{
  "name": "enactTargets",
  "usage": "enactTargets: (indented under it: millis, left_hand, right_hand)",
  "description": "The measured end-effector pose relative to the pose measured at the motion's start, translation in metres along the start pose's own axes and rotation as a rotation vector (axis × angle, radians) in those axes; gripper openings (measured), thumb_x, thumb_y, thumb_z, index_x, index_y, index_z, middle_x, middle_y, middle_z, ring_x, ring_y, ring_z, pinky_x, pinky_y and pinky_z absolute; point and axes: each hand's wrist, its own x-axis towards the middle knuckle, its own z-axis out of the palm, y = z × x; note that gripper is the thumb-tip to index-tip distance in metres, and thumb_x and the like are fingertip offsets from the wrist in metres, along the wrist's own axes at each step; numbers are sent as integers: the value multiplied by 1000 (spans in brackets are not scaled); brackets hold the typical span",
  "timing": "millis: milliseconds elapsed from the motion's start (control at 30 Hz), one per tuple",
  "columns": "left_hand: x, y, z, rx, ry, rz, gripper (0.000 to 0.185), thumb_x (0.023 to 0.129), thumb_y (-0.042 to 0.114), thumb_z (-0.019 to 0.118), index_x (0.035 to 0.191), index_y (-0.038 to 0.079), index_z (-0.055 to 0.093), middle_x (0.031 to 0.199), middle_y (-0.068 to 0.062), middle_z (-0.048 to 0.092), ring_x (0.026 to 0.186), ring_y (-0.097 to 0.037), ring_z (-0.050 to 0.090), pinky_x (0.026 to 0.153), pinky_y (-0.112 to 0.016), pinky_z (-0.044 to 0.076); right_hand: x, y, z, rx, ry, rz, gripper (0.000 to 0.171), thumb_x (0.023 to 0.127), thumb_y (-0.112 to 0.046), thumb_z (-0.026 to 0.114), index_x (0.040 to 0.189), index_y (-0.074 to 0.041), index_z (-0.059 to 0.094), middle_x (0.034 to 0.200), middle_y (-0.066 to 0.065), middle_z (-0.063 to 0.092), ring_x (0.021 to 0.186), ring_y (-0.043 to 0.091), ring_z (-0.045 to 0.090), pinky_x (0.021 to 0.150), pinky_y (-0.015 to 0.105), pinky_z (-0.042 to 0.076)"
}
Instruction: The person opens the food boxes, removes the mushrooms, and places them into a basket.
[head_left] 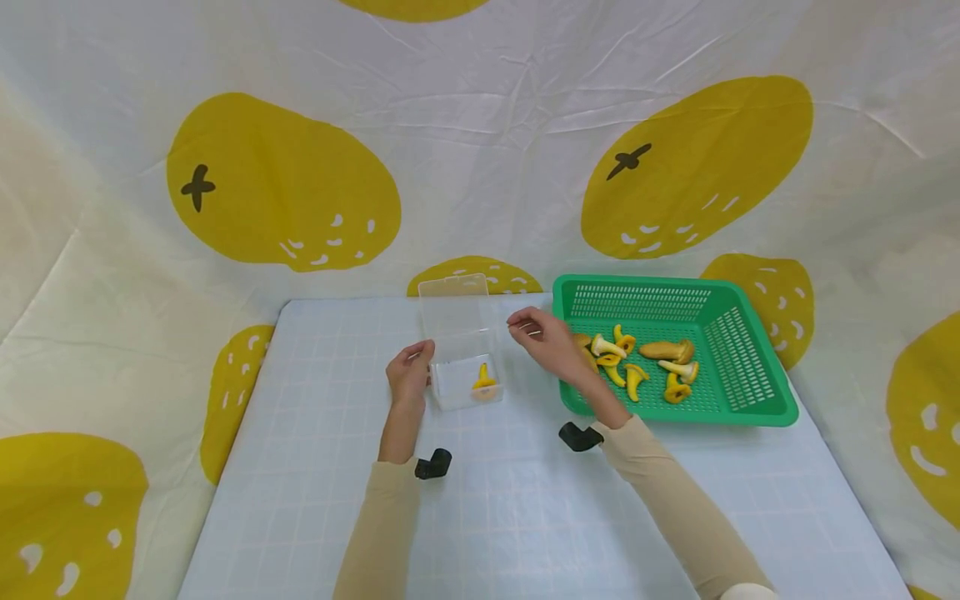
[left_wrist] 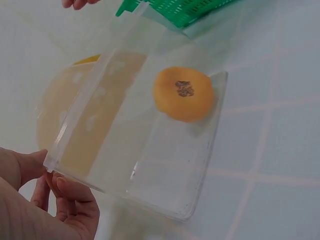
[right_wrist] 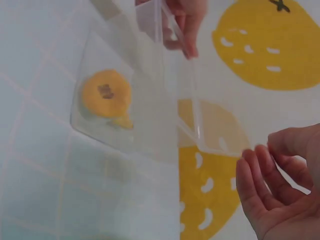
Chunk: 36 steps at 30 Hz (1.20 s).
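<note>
A clear plastic box (head_left: 453, 382) with its hinged lid (head_left: 453, 305) raised stands on the table. One yellow trumpet-shaped mushroom (head_left: 483, 378) lies inside; in the left wrist view the orange cap of this mushroom (left_wrist: 184, 94) shows through the box wall. My left hand (head_left: 408, 377) pinches the box's rim at its left side, thumb and fingers on either side of the wall. To the right of the lid, my right hand (head_left: 553, 343) hovers between box and basket. Its fingers are loosely bent and hold nothing, as the right hand (right_wrist: 280, 175) shows in the right wrist view.
A green basket (head_left: 757, 415) stands at the right with several yellow, white and brown mushrooms in it, partly hidden by the right forearm. Behind the table (head_left: 300, 467) hangs a pale cloth (head_left: 487, 167) printed with large yellow fruit.
</note>
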Motion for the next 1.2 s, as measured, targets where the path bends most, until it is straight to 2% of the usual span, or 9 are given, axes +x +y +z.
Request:
enactTargets:
  millis: [167,433,567,733,833,967,1200]
  left_hand:
    - [0,3,0,-3,-2,-1,28,95,26,76,116,7,73,100,-3,67,77,-16,53,57,-19,44]
    - [-3,8,0,9,-6,-17,28,96,25,76,116,5,72,101,-5,69,81,-18,54,57,-19,45]
    - [-3,9,0,31,-11,-26,29,97,26,74,118,7,71,107,-7,68,83,-17,53,59,-19,45]
    - [-3,8,-1,53,-16,-30,31,98,28,73,120,8,70,111,-9,67,84,-17,53,60,-20,46]
    - [-1,7,-1,51,-19,-24,32,97,29,74,120,8,70,110,-8,67,83,-16,53,61,-20,46]
    - [1,4,-2,22,-19,-12,31,96,28,76,119,7,72,104,-6,67,82,-17,54,59,-19,46]
    - [1,2,-3,-22,-34,11,31,95,25,76,117,4,72,95,-2,65,83,-19,55,56,-19,46]
  right_hand:
    - [5,0,17,-53,-57,-53,17,102,-7,64,115,3,67,109,16,70,100,30,68,92,43,56]
    - [10,4,36,-89,-219,-92,19,100,-2,64,118,3,65,114,17,68,103,30,66,95,41,55]
    - [12,1,43,-171,-289,-73,22,100,-3,64,121,5,63,119,22,66,106,30,64,97,39,53]
    - [14,-7,53,-276,-372,-75,27,100,-4,65,124,7,61,123,25,64,111,36,60,101,42,50]
    - [16,-8,63,-335,-425,-76,29,100,-4,65,127,8,61,124,24,63,114,38,60,102,44,49]
    - [19,-6,77,-406,-480,-43,32,102,-6,63,131,6,60,126,22,62,114,33,60,103,43,49]
    - [24,-4,91,-409,-553,16,30,104,-8,60,131,4,61,126,18,64,114,30,59,105,43,47]
